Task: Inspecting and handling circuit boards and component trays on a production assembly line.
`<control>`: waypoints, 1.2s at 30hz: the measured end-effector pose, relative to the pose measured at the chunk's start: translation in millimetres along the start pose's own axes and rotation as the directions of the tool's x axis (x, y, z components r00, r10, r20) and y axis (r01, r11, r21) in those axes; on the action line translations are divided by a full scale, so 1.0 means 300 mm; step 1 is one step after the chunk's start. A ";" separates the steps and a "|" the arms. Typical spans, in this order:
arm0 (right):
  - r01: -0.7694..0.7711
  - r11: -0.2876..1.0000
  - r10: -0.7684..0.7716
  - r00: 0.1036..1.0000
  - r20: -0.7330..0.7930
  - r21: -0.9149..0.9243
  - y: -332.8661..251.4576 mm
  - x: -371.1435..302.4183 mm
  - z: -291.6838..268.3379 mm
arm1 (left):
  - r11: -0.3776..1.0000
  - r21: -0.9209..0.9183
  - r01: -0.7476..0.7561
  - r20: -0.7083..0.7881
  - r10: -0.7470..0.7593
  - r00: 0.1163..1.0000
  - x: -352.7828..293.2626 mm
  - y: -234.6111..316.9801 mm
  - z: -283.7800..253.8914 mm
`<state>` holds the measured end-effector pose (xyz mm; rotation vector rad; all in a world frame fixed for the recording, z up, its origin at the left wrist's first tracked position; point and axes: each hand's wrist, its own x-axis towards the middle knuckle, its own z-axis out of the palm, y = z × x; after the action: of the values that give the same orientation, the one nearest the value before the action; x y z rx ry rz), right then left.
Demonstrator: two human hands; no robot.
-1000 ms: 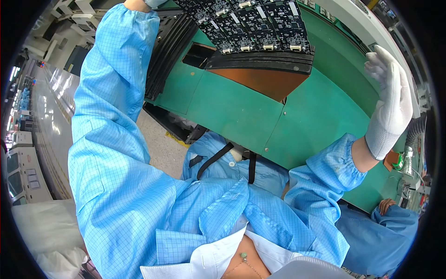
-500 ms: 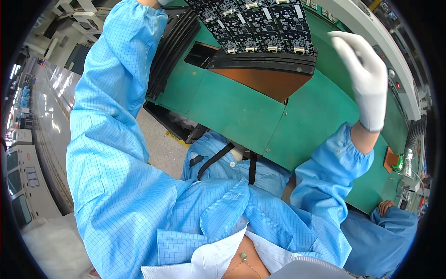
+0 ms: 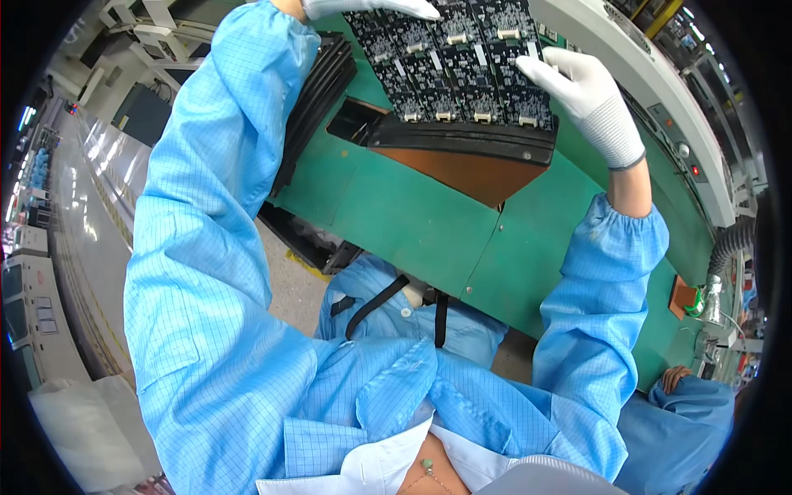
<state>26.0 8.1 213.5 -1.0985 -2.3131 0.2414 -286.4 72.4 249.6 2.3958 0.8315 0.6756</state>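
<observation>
Bright; floor (image 3: 92, 219) glares (edges warped, perhaps soft).

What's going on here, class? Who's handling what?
A person in a blue coat has both gloved hands at a black circuit board panel. The left hand lies over its left side; the right hand is at its right edge. How firmly either grips is unclear. The panel's lower edge shows against a black-topped brown block on the green bench.

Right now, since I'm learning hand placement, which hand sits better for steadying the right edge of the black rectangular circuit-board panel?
Probably the right: the white-gloved right hand is at the right edge of the panel, while the white-gloved left hand overlaps its upper left.
</observation>
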 end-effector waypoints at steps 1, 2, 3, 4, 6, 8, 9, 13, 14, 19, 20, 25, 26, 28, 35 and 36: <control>-0.067 0.997 0.066 0.997 0.029 0.024 0.004 0.000 0.001 | 0.998 0.060 -0.037 -0.022 0.039 0.999 0.001 0.003 0.001; -0.113 0.992 0.110 0.992 0.056 0.051 0.009 -0.002 0.004 | 0.995 0.096 -0.016 -0.027 0.019 0.999 0.005 0.008 0.002; -0.125 0.991 0.122 0.991 0.059 0.045 0.015 -0.003 0.007 | 0.999 0.017 -0.035 -0.025 0.035 0.999 0.006 0.011 0.006; -0.166 0.985 0.164 0.985 0.050 0.050 0.023 -0.005 0.009 | 0.997 -0.065 -0.052 -0.018 0.051 0.999 0.008 0.012 0.013; -0.218 0.974 0.216 0.975 0.048 0.057 0.046 -0.004 0.015 | 1.000 -0.013 -0.005 -0.071 0.004 0.997 0.020 0.009 0.023; -0.158 0.957 0.156 0.987 0.029 0.244 0.079 0.006 0.026 | 0.998 0.012 0.068 -0.158 -0.065 0.985 0.032 -0.009 0.048; -0.212 0.955 0.208 0.977 0.044 0.207 0.101 0.016 0.029 | 0.994 0.063 0.091 -0.205 -0.077 0.976 0.037 -0.022 0.062; -0.293 0.935 0.295 0.955 0.020 0.201 0.194 0.002 0.056 | 0.983 0.178 0.051 -0.406 0.026 0.913 0.039 -0.085 0.095; -0.359 0.920 0.352 0.933 0.068 0.158 0.214 -0.020 0.071 | 0.989 0.136 0.050 -0.441 0.016 0.897 0.034 -0.100 0.100; -0.395 0.778 0.474 0.879 -0.044 0.489 0.226 -0.089 0.120 | 0.961 0.228 0.155 -0.267 -0.091 0.959 0.035 -0.134 0.154; -0.377 0.774 0.468 0.882 -0.059 0.508 0.210 -0.092 0.108 | 0.962 0.227 0.152 -0.263 -0.090 0.961 0.037 -0.131 0.155; -0.076 0.953 0.172 0.933 -0.317 0.294 0.066 -0.101 -0.008 | 0.995 -0.099 -0.011 -0.565 -0.047 0.824 -0.028 -0.055 0.079; -0.008 0.966 0.109 0.919 -0.379 0.259 0.037 -0.107 -0.038 | 0.999 -0.043 -0.030 -0.645 -0.005 0.764 -0.057 -0.027 0.066; -0.012 0.912 0.194 0.893 -0.405 0.410 -0.010 -0.102 -0.076 | 0.944 0.312 0.104 -0.786 0.195 0.587 -0.117 0.031 0.060; 0.058 0.947 -0.014 0.990 -0.140 0.317 -0.067 -0.038 -0.199 | 0.941 -0.336 -0.045 -0.426 -0.109 0.898 -0.171 0.169 -0.039; 0.076 0.952 -0.067 0.997 -0.042 0.296 -0.070 -0.030 -0.209 | 0.755 -0.656 -0.026 -0.263 -0.196 0.945 -0.166 0.170 -0.036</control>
<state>51.9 -16.9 269.7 -0.8596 -2.1938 0.5217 -306.1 7.5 274.4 1.6212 0.6700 1.1232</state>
